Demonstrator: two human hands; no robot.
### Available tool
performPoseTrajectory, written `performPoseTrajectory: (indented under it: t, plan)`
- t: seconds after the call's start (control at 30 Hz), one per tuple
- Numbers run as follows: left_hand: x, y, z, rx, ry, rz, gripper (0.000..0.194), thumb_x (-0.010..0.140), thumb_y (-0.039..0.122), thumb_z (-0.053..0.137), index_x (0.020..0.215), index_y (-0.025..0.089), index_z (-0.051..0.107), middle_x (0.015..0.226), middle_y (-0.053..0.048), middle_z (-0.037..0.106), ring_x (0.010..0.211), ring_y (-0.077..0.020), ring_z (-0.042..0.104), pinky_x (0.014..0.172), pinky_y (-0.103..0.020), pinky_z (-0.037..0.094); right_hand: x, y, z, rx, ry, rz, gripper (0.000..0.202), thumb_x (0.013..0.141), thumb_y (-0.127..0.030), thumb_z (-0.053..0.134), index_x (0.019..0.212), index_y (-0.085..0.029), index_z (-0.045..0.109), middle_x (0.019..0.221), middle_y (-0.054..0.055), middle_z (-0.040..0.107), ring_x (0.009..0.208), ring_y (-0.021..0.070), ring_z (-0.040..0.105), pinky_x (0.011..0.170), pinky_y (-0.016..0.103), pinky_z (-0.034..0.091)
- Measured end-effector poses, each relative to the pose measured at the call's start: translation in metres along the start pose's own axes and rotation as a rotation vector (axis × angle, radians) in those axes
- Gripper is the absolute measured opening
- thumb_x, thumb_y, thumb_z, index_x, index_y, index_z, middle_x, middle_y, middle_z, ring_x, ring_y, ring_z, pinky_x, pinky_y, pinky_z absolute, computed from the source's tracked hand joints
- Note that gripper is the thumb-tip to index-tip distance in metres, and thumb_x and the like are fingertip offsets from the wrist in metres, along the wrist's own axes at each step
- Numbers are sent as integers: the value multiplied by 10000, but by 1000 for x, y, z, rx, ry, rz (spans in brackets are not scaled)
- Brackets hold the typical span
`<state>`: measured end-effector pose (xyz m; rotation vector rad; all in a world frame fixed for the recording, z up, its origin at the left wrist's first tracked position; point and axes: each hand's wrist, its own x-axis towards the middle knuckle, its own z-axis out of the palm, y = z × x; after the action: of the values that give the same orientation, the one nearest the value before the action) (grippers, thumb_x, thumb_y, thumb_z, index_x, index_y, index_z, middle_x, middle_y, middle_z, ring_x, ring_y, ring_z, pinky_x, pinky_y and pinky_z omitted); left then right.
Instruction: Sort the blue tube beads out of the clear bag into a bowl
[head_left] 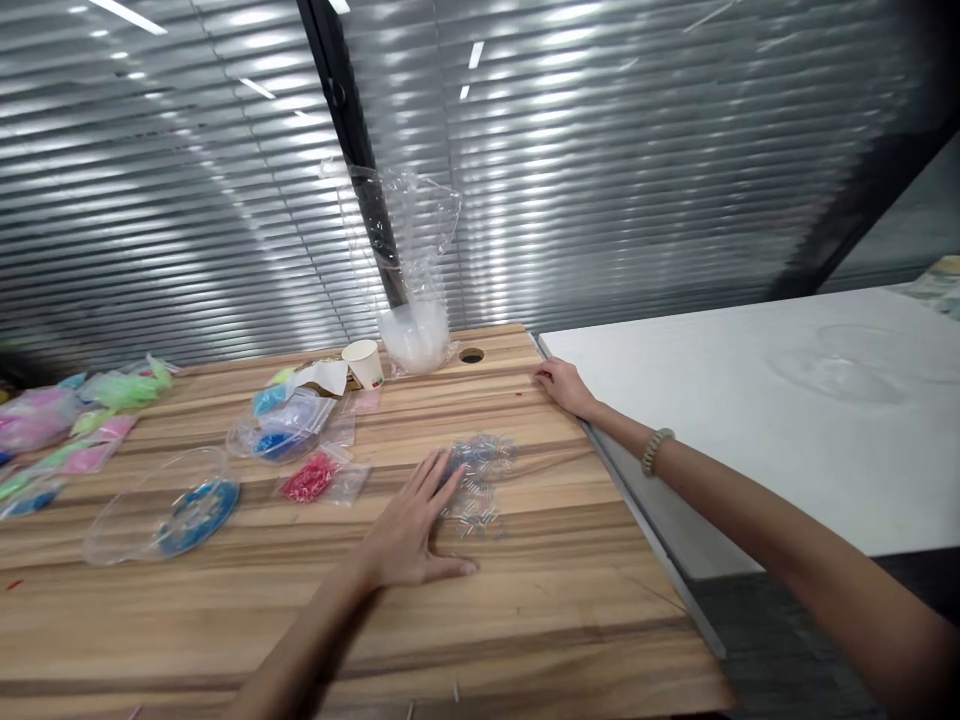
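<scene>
My left hand (412, 525) lies low over the wooden table (555, 600), fingers spread and thumb stretched out. Its fingertips touch or overlap a clear, shiny beadwork piece (480, 480) with a lacy outline; part of it is hidden under the fingers. Farther off, at the table's right edge, is my right hand (564, 386), with a beaded bracelet (657, 451) on the forearm. Its fingers are curled together, and whatever they hold, if anything, is too small to tell. A tiny red bit (518, 394) lies just left of it.
Left of my hand lie a bag of red beads (309, 478) and a clear round dish with blue beads (199, 515). A paper cup (364, 363) and a plastic bag of white material (415, 335) stand behind. A white table (750, 400) adjoins on the right, across a gap.
</scene>
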<state>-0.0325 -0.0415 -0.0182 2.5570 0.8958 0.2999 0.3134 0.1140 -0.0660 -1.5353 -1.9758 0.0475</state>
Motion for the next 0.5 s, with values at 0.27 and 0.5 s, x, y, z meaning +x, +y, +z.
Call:
performPoseTrajectory:
  t: [0.27, 0.5]
  plan:
    - [28, 6, 10, 172, 235, -97, 634, 898, 511, 407, 1428, 206, 241, 1506, -80, 159, 1391, -247, 121, 1146, -469, 130, -7, -9, -3, 11, 12, -22, 194, 853, -128, 477, 821, -115, 669, 870, 100, 640, 844, 209, 563, 791, 296, 408]
    - [10, -40, 11, 280, 594, -546, 642, 923, 500, 282, 1374, 44, 305, 1456, -199, 253, 1381, -322, 110, 1122, -516, 121, -32, -27, -23, 46, 70, -85, 198, 871, -183, 458, 881, -139, 651, 884, 104, 636, 866, 231, 557, 793, 339, 422]
